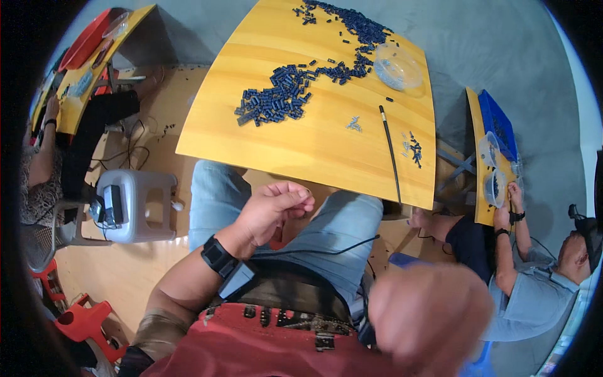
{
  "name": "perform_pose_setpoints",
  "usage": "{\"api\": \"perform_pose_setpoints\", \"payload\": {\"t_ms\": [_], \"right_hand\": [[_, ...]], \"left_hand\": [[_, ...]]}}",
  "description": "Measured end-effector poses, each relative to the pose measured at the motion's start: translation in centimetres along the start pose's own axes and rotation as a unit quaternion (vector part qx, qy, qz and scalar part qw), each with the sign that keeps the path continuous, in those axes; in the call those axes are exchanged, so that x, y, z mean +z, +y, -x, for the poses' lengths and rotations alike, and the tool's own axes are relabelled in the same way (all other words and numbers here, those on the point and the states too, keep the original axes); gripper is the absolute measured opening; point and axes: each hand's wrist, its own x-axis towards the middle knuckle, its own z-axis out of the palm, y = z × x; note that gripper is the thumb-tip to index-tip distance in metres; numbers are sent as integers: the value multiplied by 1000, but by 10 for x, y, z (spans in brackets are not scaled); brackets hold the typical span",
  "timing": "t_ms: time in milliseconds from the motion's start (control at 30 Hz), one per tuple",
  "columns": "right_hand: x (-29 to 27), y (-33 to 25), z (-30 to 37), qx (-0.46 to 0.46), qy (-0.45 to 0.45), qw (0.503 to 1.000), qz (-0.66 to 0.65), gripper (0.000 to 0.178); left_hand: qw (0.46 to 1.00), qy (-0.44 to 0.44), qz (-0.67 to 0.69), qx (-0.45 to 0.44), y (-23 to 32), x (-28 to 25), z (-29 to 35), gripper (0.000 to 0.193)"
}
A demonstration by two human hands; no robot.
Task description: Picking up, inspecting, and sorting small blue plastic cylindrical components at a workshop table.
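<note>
My left hand (282, 204) hovers over my lap just before the table's near edge, thumb and fingers pinched together. Whatever may be between its fingertips is too small to make out. My right hand (433, 314) is raised close to the camera at the lower right, smeared by motion, so its fingers do not show. On the yellow wooden table (301, 138) lies a heap of small dark blue, tube-like pieces (276, 94). Nearer to me are a little pile of silvery pins (354, 124), a thin black stick (389, 147) with a pale band, and some small dark bits (416, 151).
A clear round bowl (399, 66) stands at the table's far right, beside a second spread of dark pieces (358, 25). At left is a grey plastic stool (135, 204). Another person (534, 289) sits at a side table on the right; someone else (44, 163) sits far left.
</note>
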Motion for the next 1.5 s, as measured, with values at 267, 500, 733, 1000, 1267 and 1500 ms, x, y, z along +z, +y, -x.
{"api": "perform_pose_setpoints", "payload": {"t_ms": [267, 500, 733, 1000, 1267, 1500], "right_hand": [[45, -9, -25, -79, -41, 954, -287, 17], [45, -10, -24, -29, -73, 959, -272, 18], [59, -15, -21, -45, 8, 974, -224, 18], [29, -10, -10, -72, -107, 972, -196, 18], [-78, 64, 0, 260, 237, 864, 360, 9], [-148, 117, 39, 351, 212, 670, 618, 9]], "left_hand": [[1000, -15, -7, 3, -6, 4, 9, 14], [1000, 6, 5, -6, -10, -1, 16, 14], [1000, -22, 9, -17, -6, 8, 17, 13], [999, -27, 20, 12, -8, 0, 6, 13], [996, -28, -54, 70, 16, 0, -9, 11], [992, -46, 30, 112, 48, -12, -44, 13]]}}
